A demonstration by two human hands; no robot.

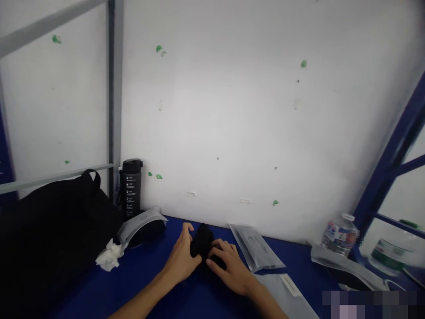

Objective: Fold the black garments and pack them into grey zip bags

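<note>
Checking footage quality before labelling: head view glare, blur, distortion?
Head view: white wall glares at centre; black fabric bundle between left hand and right hand too dark for detail; wide lens leans grey metal upright; clear plastic water bottle partly pixelated.

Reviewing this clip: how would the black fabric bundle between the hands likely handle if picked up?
The black fabric bundle looks floppy, since it bunches into folds between the left hand and right hand. It is probably light for its size. Its matte surface suggests it is not especially slippery.
</note>
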